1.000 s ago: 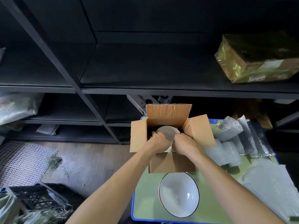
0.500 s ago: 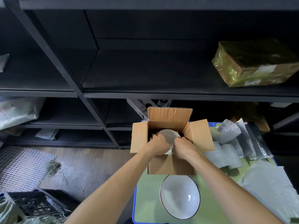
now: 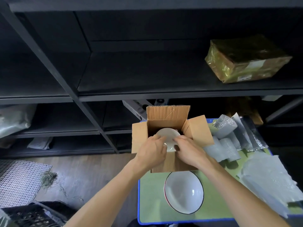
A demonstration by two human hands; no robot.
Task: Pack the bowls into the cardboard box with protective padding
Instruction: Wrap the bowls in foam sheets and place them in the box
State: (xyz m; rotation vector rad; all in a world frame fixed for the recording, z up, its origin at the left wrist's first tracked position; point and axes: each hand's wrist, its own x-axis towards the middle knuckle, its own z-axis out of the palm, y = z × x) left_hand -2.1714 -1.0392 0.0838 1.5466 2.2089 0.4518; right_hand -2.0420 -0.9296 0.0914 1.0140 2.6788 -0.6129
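Hands [image 3: 152, 151] slightly back, bowl [image 3: 168, 135] half-covered

The left hand [image 3: 152, 153] and right hand [image 3: 188, 152] hide the bowl [image 3: 168, 133] rim.

gold-wrapped parcel [image 3: 246, 61]: on black shelf [image 3: 147, 79] | wire mesh [image 3: 21, 181]: on floor [image 3: 91, 174] | crate [image 3: 32, 213]: possibly plastic

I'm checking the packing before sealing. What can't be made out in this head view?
Head view only:
Floor of the cardboard box: hidden by the bowl and hands; padding beneath unknowable.
Bowl's near rim: covered by left hand and right hand.
Right-side padding sheet: cut off by frame edge.
Shelf parcel label: too small to read.
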